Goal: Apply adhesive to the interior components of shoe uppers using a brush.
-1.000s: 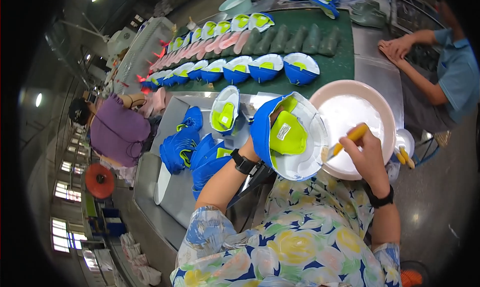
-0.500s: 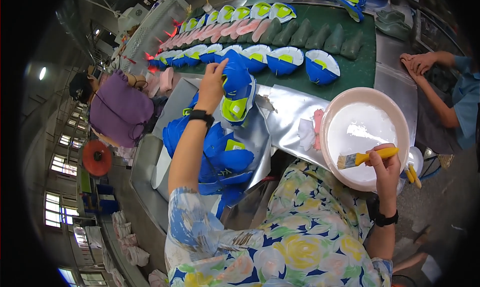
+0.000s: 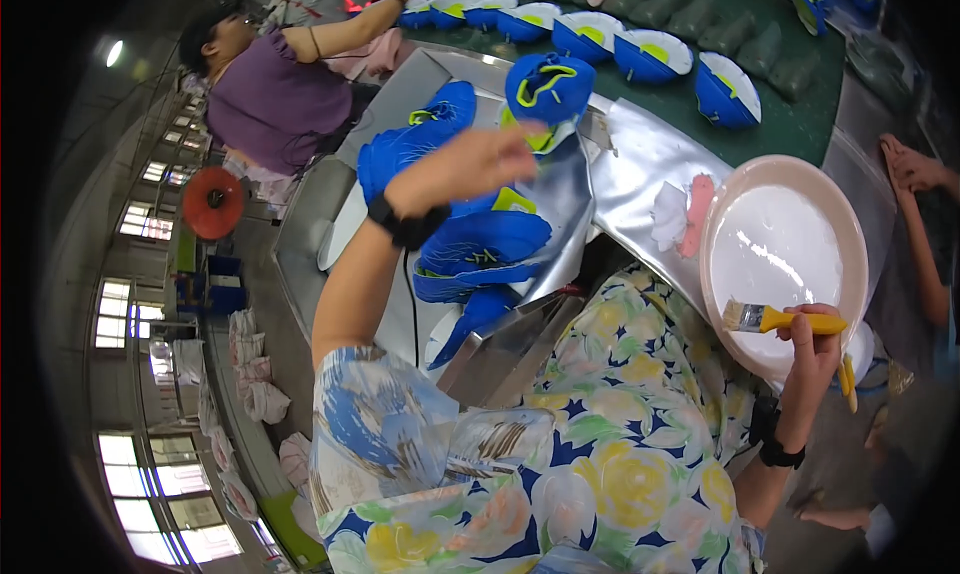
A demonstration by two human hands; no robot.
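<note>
My left hand [image 3: 465,169], blurred by motion, passes over a heap of blue shoe uppers [image 3: 485,244] with its fingers stretched out and nothing seen in them. Just past the fingertips, a blue shoe upper with lime-green edging [image 3: 548,86] rests on another one whose lime lining shows. In my right hand [image 3: 812,349] is a paintbrush with a yellow handle [image 3: 800,322]. Its pale bristles hang above a round, light pink basin [image 3: 712,264] of white liquid. The bristles do not appear to touch the liquid.
Blue uppers with white rims [image 3: 652,56] stand in a row on the green table [image 3: 800,124], before dark shoe lasts [image 3: 690,19]. Pink and white pieces [image 3: 697,214] lie beside the basin. A person in purple [image 3: 275,104] works far left; another person's hands [image 3: 915,164] show at right.
My left hand has let go of the blue upper and drawn back toward me over the heap. My view has shifted. The right hand still holds the brush over the basin.
</note>
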